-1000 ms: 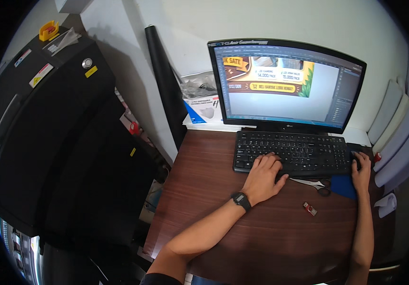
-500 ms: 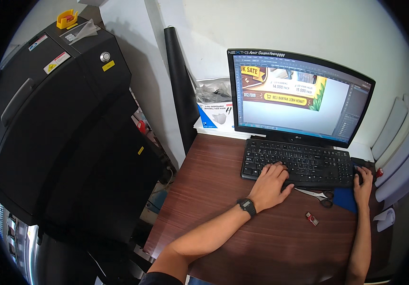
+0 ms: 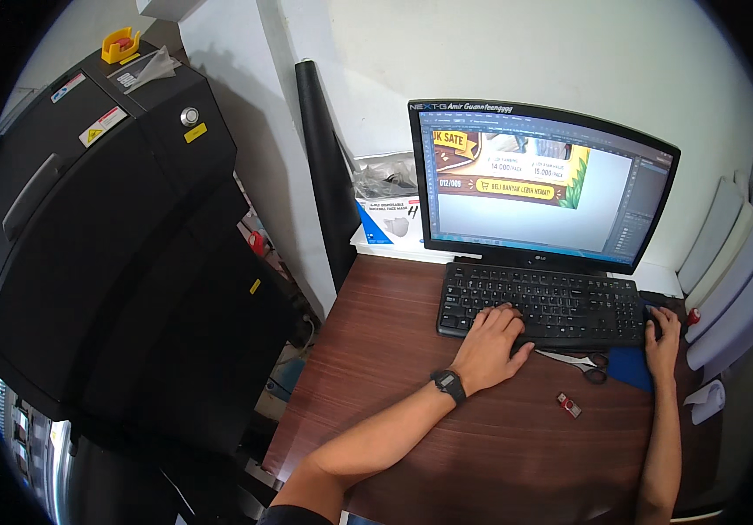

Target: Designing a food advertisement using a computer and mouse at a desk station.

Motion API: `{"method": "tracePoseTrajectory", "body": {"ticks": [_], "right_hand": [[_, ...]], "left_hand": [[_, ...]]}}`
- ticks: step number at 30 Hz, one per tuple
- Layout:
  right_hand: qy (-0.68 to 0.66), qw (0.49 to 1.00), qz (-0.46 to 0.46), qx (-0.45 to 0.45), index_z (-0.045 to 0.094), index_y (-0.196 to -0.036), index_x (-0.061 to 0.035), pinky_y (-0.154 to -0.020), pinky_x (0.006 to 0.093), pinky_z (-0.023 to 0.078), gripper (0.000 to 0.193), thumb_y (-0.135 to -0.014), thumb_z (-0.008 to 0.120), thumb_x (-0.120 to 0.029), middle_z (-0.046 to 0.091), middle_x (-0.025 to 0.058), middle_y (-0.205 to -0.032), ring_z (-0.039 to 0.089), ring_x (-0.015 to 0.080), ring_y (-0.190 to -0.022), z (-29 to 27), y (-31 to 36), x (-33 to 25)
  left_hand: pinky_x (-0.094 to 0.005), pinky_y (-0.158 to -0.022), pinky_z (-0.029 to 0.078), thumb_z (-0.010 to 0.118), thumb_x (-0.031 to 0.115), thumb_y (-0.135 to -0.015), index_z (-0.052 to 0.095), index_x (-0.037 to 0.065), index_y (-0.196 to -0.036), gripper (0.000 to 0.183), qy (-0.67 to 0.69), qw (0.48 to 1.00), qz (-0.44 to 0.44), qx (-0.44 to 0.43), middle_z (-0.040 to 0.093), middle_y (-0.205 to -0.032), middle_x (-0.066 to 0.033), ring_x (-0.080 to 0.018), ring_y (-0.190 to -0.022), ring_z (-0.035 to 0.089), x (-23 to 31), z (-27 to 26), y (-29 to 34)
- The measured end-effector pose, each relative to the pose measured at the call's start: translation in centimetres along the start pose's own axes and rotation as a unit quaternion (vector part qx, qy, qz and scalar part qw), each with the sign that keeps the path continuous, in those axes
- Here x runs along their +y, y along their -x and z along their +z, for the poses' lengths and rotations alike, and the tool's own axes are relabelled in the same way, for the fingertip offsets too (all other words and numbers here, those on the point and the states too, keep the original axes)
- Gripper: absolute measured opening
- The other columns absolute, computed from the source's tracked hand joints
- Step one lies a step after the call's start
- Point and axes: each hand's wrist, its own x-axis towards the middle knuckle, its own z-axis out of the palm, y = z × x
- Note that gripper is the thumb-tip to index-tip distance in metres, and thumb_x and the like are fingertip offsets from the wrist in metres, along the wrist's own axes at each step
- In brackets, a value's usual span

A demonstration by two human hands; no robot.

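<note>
My left hand (image 3: 492,347) lies palm down at the front edge of the black keyboard (image 3: 552,302). Its fingers rest loosely on the lower left keys, with the thumb spread to the right, and it holds nothing. On the right, my right hand (image 3: 662,344) is curled over a dark computer mouse (image 3: 650,325), mostly hidden beneath it. Part of a blue mouse pad (image 3: 629,367) shows beside that hand. Behind the keyboard, the monitor (image 3: 543,188) displays a colourful food poster in an editing program.
Scissors (image 3: 594,363) stick out from under the keyboard's front edge. A red and silver USB stick (image 3: 569,404) lies on the brown desk (image 3: 376,350). A face mask box (image 3: 387,220) stands left of the monitor, paper rolls (image 3: 731,297) at the right, and a large black machine (image 3: 114,254) at the left.
The whole view has shifted slightly, so things sit a little further left and lower. Both hands keep nearly the same places on the keyboard and mouse.
</note>
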Motion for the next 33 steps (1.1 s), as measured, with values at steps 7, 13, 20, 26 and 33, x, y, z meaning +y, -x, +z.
{"method": "tracePoseTrajectory", "body": {"ticks": [7,13,20,26,33], "right_hand": [[0.018,1.0,-0.004,0.01,0.071,-0.126,-0.0054,-0.112,0.0443,0.044,0.032,-0.094,0.068,-0.011,0.061,0.0184,-0.135,0.056,0.0381,-0.128,0.4,0.2,0.0],[-0.002,1.0,-0.011,0.028,0.072,-0.124,-0.0042,-0.111,0.0455,0.045,0.032,-0.093,0.068,-0.011,0.062,0.0209,-0.133,0.056,0.0399,-0.127,-0.1,0.2,-0.4],[0.052,0.998,-0.035,0.032,0.072,-0.121,-0.0047,-0.107,0.047,0.047,0.033,-0.089,0.064,-0.008,0.062,0.021,-0.133,0.058,0.0404,-0.125,-0.7,-0.5,-0.6],[0.02,1.0,0.0,0.004,0.071,-0.125,-0.0069,-0.112,0.0438,0.045,0.034,-0.092,0.066,-0.011,0.061,0.0184,-0.136,0.056,0.0385,-0.13,-1.2,-0.8,2.2],[0.052,0.998,-0.025,0.029,0.072,-0.123,-0.0039,-0.109,0.0435,0.047,0.033,-0.091,0.07,-0.012,0.063,0.0184,-0.133,0.058,0.0386,-0.127,-1.4,-0.7,0.1]], "left_hand": [[-0.0478,-0.111,0.039,0.074,0.027,-0.093,0.067,0.0,-0.107,0.031,0.008,1.0,0.009,-0.005,0.062,-0.129,-0.018,-0.0374,-0.131,0.053,0.1,-0.3,-0.1],[-0.0493,-0.108,0.042,0.079,0.024,-0.089,0.068,0.002,-0.105,0.03,-0.019,1.0,0.003,0.01,0.065,-0.128,-0.0185,-0.0391,-0.127,0.056,0.3,0.1,-0.4],[-0.0501,-0.111,0.04,0.076,0.024,-0.09,0.067,0.003,-0.109,0.029,-0.058,0.998,0.016,0.0,0.063,-0.128,-0.0166,-0.0374,-0.132,0.053,0.1,0.2,-0.2],[-0.0538,-0.117,0.036,0.072,0.025,-0.092,0.065,0.003,-0.11,0.029,-0.153,0.983,0.097,0.007,0.062,-0.13,-0.0148,-0.0354,-0.136,0.051,1.0,0.8,-0.9],[-0.0537,-0.117,0.036,0.07,0.024,-0.093,0.065,0.003,-0.108,0.027,-0.156,0.984,0.091,0.002,0.062,-0.13,-0.0162,-0.0349,-0.137,0.051,0.8,0.6,-0.2]]}}
